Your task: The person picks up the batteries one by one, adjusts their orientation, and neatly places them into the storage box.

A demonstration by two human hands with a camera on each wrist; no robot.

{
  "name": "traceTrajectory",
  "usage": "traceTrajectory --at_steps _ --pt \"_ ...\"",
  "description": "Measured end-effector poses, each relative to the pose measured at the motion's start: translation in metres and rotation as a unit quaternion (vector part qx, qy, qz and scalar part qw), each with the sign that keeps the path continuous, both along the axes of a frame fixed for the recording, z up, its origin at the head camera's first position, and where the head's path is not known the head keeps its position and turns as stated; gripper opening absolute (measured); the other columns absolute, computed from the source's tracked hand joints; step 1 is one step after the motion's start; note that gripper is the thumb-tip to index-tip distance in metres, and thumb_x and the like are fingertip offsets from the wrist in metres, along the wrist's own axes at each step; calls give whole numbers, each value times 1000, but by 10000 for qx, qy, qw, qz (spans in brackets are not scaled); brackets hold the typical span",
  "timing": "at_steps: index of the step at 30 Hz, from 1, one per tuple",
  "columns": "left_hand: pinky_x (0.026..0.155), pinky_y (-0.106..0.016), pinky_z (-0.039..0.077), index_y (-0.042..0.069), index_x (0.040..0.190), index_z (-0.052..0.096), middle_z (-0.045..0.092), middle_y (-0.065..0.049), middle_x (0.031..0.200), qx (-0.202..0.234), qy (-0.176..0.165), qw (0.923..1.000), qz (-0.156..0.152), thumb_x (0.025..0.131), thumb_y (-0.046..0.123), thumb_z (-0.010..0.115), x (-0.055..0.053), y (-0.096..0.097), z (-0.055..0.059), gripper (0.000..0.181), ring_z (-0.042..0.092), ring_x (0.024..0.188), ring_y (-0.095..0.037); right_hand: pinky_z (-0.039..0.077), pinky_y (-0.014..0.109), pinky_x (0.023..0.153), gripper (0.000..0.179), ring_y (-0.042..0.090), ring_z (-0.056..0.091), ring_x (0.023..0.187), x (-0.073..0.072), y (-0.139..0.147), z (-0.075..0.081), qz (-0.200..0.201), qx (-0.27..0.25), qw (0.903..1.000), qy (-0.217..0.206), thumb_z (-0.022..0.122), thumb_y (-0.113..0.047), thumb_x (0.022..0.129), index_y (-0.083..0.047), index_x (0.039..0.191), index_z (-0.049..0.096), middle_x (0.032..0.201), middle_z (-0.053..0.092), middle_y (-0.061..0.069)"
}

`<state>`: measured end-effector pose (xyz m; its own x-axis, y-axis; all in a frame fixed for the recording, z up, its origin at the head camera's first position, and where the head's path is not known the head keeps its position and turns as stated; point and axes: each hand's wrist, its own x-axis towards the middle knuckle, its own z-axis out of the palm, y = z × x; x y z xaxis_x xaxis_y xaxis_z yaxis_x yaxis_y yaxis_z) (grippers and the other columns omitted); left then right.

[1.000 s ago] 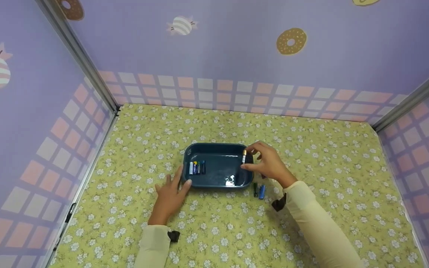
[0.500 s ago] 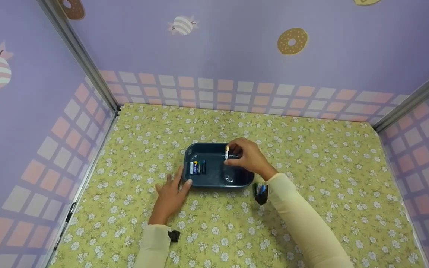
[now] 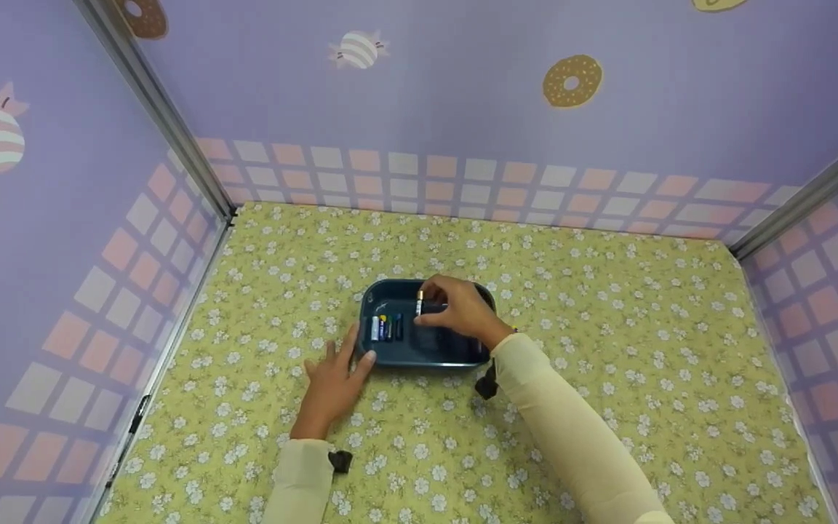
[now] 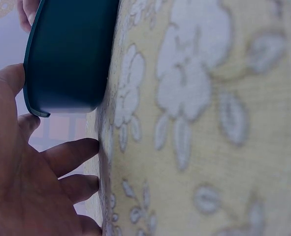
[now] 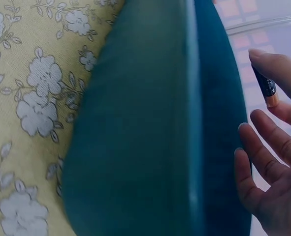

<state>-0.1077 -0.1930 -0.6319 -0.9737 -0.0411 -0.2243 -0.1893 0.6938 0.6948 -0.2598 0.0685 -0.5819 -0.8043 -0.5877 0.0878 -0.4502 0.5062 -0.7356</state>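
A dark teal plastic basin (image 3: 433, 356) sits on the flowered cloth, with several batteries (image 3: 388, 327) standing side by side in a row at its left end. My right hand (image 3: 455, 309) is over the basin, pinching one battery (image 3: 419, 302) between thumb and index finger. In the right wrist view this battery (image 5: 265, 86) is black with a copper-coloured end, and the other fingers are spread. My left hand (image 3: 335, 382) rests at the basin's left front corner. Its thumb and index finger touch the rim, as the left wrist view shows, with the remaining fingertips on the cloth.
Yellow-green flowered cloth (image 3: 608, 306) covers the surface all around the basin. Purple walls (image 3: 455, 87) with printed sweets and checks enclose the back and both sides. A black wrist device (image 3: 487, 384) hangs under the right sleeve, near the basin's front right corner.
My right hand has carried the battery leftward from the basin's right rim toward the row. The two batteries lying outside at the right front are now hidden behind the right arm. My left hand stays put.
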Motion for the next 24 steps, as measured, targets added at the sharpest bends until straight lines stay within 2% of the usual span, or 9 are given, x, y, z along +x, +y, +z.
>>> traceTrajectory --at_steps 6,10,18,24 --pt "112 -82 -6 53 161 1 11 -21 170 -50 -166 9998 51 92 86 31 -1 -1 -1 82 9 152 -57 57 36 88 49 18 69 99 2 -11 -8 -31 231 9997 -19 88 -40 81 -16 120 68 111 72 3" --pt "111 -84 -3 51 162 2 12 -21 170 -40 -155 9999 32 92 86 30 -1 -1 -1 82 10 152 -57 57 34 88 50 14 67 99 2 -18 -14 -62 404 9992 -38 88 -39 81 -16 119 68 110 72 -1" --pt "112 -82 -6 50 162 4 17 -18 170 -1 -81 10000 5 93 85 32 -1 -1 0 82 11 155 -49 56 40 89 51 20 65 100 2 -24 -25 -87 752 9971 -83 90 -36 80 -13 119 67 113 69 4" --pt "112 -83 -5 50 162 4 16 -20 169 0 -81 10000 -15 92 85 31 -2 -1 0 83 12 154 -52 55 39 88 50 20 62 98 3 -25 -36 -90 855 9962 -133 90 -37 79 -13 117 68 110 67 4"
